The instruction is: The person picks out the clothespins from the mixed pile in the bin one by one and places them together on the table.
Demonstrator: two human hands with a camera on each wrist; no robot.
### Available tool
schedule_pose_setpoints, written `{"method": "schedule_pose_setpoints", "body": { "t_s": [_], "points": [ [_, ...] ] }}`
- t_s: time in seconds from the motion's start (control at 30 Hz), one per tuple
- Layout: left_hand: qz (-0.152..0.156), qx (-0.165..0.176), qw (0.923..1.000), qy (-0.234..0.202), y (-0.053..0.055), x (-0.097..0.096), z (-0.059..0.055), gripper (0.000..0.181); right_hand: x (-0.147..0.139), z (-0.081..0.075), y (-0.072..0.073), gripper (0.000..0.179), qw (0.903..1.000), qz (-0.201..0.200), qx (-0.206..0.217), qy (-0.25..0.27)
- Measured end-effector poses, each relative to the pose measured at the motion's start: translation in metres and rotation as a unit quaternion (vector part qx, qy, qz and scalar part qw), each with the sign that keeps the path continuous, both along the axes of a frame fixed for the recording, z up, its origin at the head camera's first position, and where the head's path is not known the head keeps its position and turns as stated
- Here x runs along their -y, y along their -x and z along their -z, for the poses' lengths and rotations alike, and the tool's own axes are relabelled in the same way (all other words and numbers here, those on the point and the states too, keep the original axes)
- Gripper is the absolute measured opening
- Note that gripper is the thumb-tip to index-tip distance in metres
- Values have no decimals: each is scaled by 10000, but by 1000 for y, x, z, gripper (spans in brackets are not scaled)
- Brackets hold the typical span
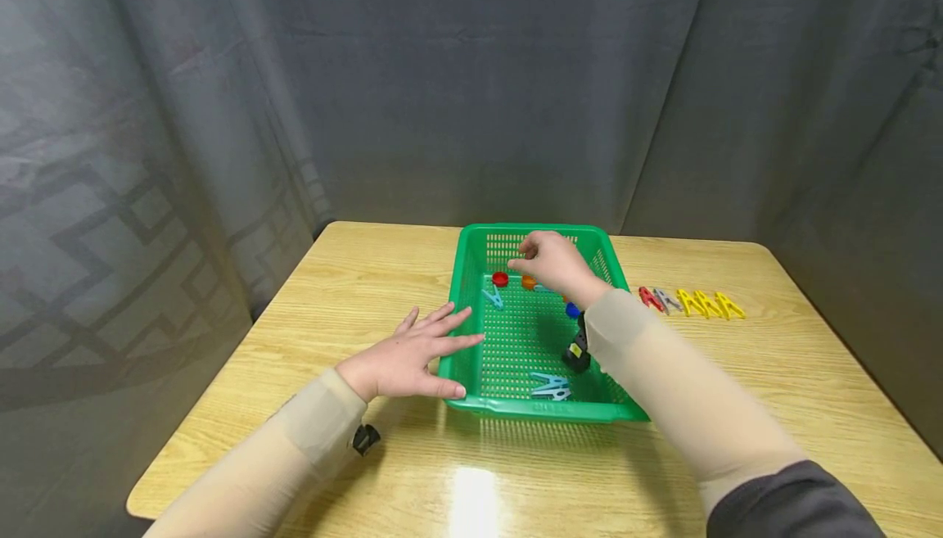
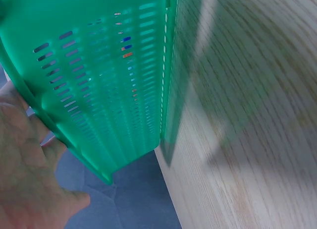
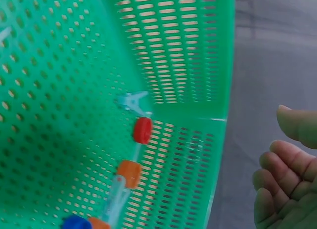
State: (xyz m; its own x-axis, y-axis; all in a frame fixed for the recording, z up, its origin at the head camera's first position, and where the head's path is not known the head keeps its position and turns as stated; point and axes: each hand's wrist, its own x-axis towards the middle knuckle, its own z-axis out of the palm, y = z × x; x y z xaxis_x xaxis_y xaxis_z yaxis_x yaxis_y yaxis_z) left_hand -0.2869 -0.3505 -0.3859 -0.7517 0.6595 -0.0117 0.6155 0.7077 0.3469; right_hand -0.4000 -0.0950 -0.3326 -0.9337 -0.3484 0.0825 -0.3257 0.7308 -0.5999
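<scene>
Green basket [image 1: 545, 409] open above, walled all round

Looks like a curtained-off test or filming corner to me, kind of lab-ish, though I can't tell what building it's in. Dark grey curtains [image 1: 471, 96] hang just past both hands and down either side, and the one off beyond the left hand [image 1: 416, 354] has a blocky line pattern. Under the hands there's a plain wood-look table [image 1: 331, 292], with a bright patch of glare [image 1: 474, 501] on the near side. The biggest giveaway is the small black gadgets [image 1: 365, 439] worn at both wrists, just behind the hands.
</scene>
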Motion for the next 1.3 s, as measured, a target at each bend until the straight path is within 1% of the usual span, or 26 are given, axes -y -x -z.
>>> {"method": "schedule_pose_setpoints", "body": {
  "t_s": [0.13,0.27,0.37,0.5,0.6,0.7,0.8,0.97,1.07,1.13,1.2,1.3],
  "points": [
    [2,9,10000,-2,0,0,-1,73,8,12,6,39,9998,-73,152,-41],
    [19,8,10000,8,-1,0,-1,73,16,23,10,41,9994,-99,269,-199],
    [27,-30,10000,48,-1,0,-1,74,21,31,12,42,9987,-115,269,-420],
    [16,-36,10000,49,-1,-1,-1,74,25,42,15,41,9965,-288,313,-720],
    [21,-39,10000,21,-1,-1,-1,74,28,53,18,46,9923,-500,445,-1039],
    [38,-66,10000,17,-1,-1,0,74,30,63,19,51,9852,-708,581,-1446],
    [53,-68,10000,23,-1,0,0,74,31,71,18,55,9780,-794,749,-1775],
    [61,-50,9999,64,-1,0,0,76,31,76,17,63,9695,-817,944,-2109],
    [62,-42,9999,71,-1,1,-1,77,32,77,17,65,9643,-949,1000,-2260],
    [59,-42,9999,73,-1,1,0,77,33,77,16,64,9618,-1026,1030,-2318],
    [59,-50,9999,70,-1,1,0,77,34,75,14,59,9613,-1048,976,-2354],
    [61,-73,9999,56,-1,1,1,77,35,71,12,47,9638,-917,875,-2345]
  ]
}}
